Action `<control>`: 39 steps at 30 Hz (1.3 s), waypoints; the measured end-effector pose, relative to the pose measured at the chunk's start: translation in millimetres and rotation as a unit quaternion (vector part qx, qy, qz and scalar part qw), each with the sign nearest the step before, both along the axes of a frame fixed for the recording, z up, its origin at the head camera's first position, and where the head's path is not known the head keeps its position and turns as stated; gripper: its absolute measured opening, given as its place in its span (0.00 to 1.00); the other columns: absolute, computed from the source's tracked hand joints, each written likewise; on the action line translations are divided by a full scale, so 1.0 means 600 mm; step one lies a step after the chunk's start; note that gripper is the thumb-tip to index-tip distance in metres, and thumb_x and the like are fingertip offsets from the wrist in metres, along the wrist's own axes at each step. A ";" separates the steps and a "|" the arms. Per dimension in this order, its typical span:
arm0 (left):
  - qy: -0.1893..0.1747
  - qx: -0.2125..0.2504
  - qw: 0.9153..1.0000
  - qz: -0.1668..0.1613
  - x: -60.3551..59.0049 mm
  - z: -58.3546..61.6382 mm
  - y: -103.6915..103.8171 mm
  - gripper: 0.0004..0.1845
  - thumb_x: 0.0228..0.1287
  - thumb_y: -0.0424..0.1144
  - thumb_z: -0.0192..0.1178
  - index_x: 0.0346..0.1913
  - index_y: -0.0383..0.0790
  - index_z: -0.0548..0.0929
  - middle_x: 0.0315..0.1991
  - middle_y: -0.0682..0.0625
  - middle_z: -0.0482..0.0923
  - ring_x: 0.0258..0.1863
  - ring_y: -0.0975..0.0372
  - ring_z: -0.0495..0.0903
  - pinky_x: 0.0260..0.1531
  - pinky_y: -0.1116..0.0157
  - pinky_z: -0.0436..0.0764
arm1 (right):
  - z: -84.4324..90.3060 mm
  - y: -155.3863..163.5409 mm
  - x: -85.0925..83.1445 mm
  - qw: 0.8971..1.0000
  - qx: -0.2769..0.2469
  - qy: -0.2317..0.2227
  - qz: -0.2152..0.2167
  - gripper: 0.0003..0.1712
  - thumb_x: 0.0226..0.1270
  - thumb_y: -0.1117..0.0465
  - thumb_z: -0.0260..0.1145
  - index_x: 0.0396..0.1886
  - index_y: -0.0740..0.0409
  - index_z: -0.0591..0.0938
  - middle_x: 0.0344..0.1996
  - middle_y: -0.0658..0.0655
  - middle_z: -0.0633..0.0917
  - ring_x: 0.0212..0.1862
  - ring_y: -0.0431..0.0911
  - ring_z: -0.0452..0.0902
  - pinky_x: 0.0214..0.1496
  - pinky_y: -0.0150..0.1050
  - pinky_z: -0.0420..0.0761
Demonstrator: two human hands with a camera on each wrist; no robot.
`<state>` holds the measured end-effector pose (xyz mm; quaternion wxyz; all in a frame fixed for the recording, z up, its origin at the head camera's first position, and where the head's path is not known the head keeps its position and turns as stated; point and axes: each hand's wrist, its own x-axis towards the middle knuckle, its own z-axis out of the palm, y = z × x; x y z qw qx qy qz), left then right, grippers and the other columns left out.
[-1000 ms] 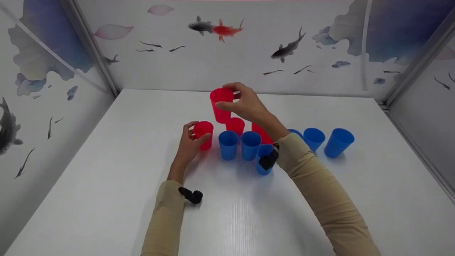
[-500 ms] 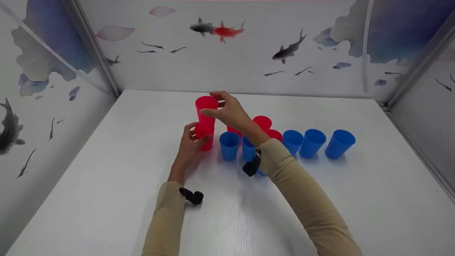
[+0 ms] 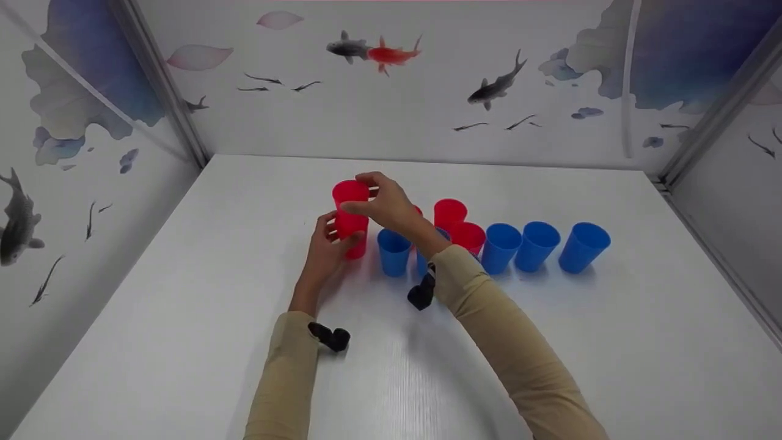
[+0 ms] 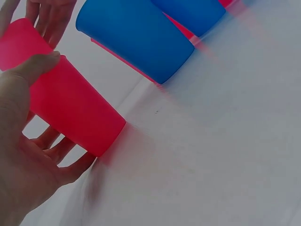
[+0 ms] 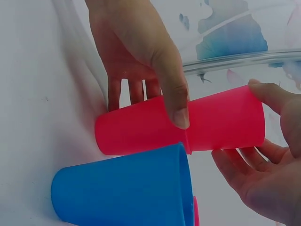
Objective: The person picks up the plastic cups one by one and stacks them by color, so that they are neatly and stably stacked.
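My left hand (image 3: 322, 253) grips a red cup (image 4: 77, 108) that stands upright on the white table, thumb on one side and fingers on the other. A second red cup (image 5: 228, 120) sits partly nested inside it, its upper part sticking out above the lower rim. My right hand (image 3: 391, 205) holds this upper cup near its rim between thumb and fingers. Just right of the pair stands a blue cup (image 3: 394, 253), apart from them in the head view. Another blue cup (image 3: 426, 260) is partly hidden behind my right wrist.
More red cups (image 3: 450, 211) stand behind the right forearm, one of them (image 3: 467, 237) nearer. Several blue cups (image 3: 537, 245) line up to the right. A wall with painted fish (image 3: 394, 55) borders the white table (image 3: 183, 275) at the back.
My right hand has carried its red cup left and down, from above the other cups into the red cup in my left hand. The left hand has stayed in place.
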<state>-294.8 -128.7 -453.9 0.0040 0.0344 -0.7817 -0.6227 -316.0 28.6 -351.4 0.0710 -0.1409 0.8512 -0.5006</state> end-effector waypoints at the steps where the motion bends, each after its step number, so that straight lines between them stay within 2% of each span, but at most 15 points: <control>1: -0.001 0.001 1.000 0.000 0.000 0.000 0.000 0.45 0.59 0.47 0.73 0.75 0.53 0.57 0.71 0.49 0.65 0.71 0.53 0.65 0.65 0.54 0.77 | -0.002 -0.001 0.000 1.000 0.002 -0.002 0.001 0.42 0.62 0.51 0.74 0.73 0.51 0.67 0.68 0.55 0.74 0.66 0.50 0.73 0.60 0.41 0.83; 10: -0.002 -0.015 1.000 0.003 -0.002 0.001 0.002 0.43 0.62 0.48 0.70 0.75 0.51 0.58 0.72 0.47 0.66 0.72 0.52 0.66 0.66 0.53 0.77 | -0.015 -0.003 0.000 1.000 0.025 -0.014 0.009 0.42 0.62 0.54 0.75 0.73 0.52 0.67 0.68 0.56 0.74 0.68 0.51 0.72 0.61 0.42 0.83; 14: 0.002 -0.001 1.000 0.003 -0.004 -0.003 0.003 0.43 0.60 0.48 0.71 0.74 0.51 0.58 0.73 0.47 0.65 0.72 0.52 0.65 0.66 0.53 0.76 | -0.012 0.009 -0.002 0.999 0.027 -0.011 0.022 0.40 0.64 0.54 0.72 0.73 0.54 0.67 0.69 0.57 0.74 0.70 0.53 0.71 0.64 0.44 0.81; 21: -0.004 0.003 1.000 0.003 -0.004 -0.006 0.003 0.49 0.56 0.56 0.73 0.75 0.52 0.57 0.73 0.48 0.64 0.73 0.52 0.63 0.68 0.53 0.74 | 0.013 0.054 -0.007 0.999 0.043 0.012 0.016 0.38 0.64 0.51 0.72 0.72 0.49 0.69 0.68 0.54 0.76 0.69 0.50 0.72 0.63 0.42 0.82; 28: -0.003 0.007 1.000 0.007 -0.003 -0.006 0.001 0.50 0.55 0.56 0.73 0.76 0.52 0.56 0.73 0.48 0.64 0.73 0.52 0.63 0.68 0.53 0.75 | 0.031 0.104 -0.022 0.998 0.051 0.027 0.032 0.36 0.64 0.49 0.72 0.70 0.46 0.70 0.67 0.52 0.76 0.69 0.48 0.73 0.64 0.41 0.81; 39: -0.008 0.005 1.000 0.015 -0.005 -0.008 0.005 0.49 0.56 0.53 0.74 0.75 0.52 0.57 0.72 0.48 0.65 0.72 0.53 0.65 0.66 0.54 0.77 | 0.024 0.158 -0.039 0.994 0.096 0.000 0.050 0.35 0.64 0.52 0.73 0.69 0.47 0.71 0.68 0.53 0.75 0.70 0.51 0.69 0.65 0.48 0.80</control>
